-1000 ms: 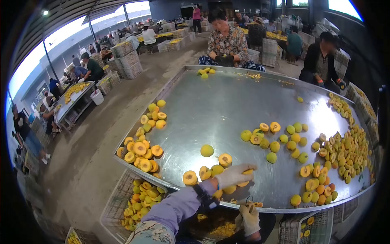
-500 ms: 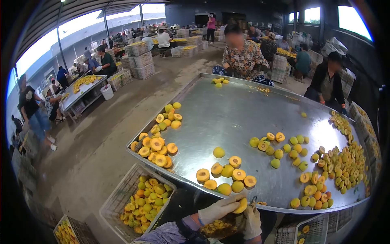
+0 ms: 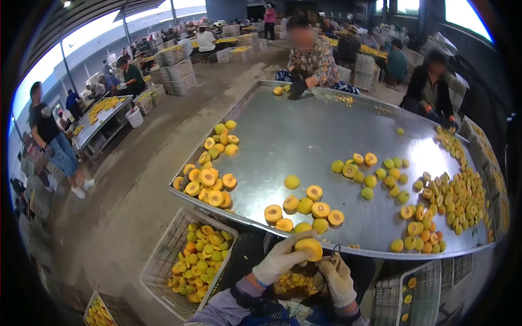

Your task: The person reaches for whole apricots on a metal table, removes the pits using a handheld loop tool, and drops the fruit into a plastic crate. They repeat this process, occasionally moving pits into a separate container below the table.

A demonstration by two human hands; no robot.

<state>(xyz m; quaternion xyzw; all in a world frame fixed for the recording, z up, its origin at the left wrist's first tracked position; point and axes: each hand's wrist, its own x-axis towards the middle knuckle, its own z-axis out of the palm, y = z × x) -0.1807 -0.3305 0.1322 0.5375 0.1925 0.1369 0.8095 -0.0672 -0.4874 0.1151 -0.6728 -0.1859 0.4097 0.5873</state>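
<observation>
My left hand (image 3: pixel 283 259), in a pale work glove, is closed around a yellow peach half (image 3: pixel 309 249) just off the table's near edge. To its right, my gloved right hand (image 3: pixel 338 280) grips a small metal tool with a looped tip (image 3: pixel 336 250); its handle is mostly hidden in the fingers. The tool and the peach half are apart. Between and below my hands sits a container of orange-yellow scraps (image 3: pixel 293 283). Cut peach halves (image 3: pixel 321 209) lie on the metal table (image 3: pixel 283 146) just beyond my hands.
More halves (image 3: pixel 207 177) pile up at the table's left corner, and a large heap (image 3: pixel 462 201) covers the right side. A crate of peaches (image 3: pixel 157 271) stands on the floor at my left, another crate (image 3: pixel 380 296) at lower right. Two people work across the table.
My left hand has drawn away from my right with the peach half, which now shows more of its face. The person opposite has reached a dark-gloved hand onto the table's far corner.
</observation>
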